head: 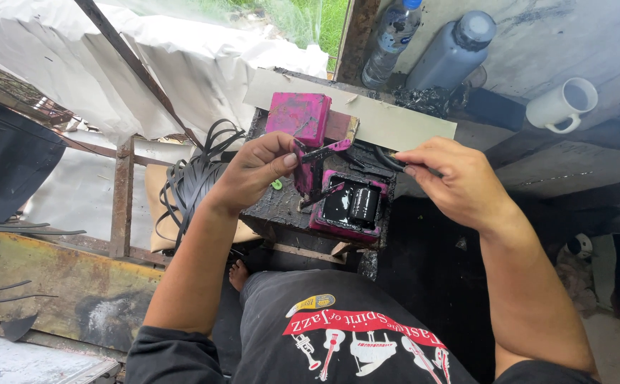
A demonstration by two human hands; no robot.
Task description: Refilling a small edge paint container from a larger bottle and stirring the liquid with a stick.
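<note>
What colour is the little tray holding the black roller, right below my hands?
Magenta pink tray, smeared with black ink around the roller; the head view shows it best.

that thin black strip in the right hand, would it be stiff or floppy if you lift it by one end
The black strip curves between the right hand and the magenta device, so it probably bends easily. It looks thin, so likely light. The black-stained tray nearby suggests it may be wet and slippery.
</note>
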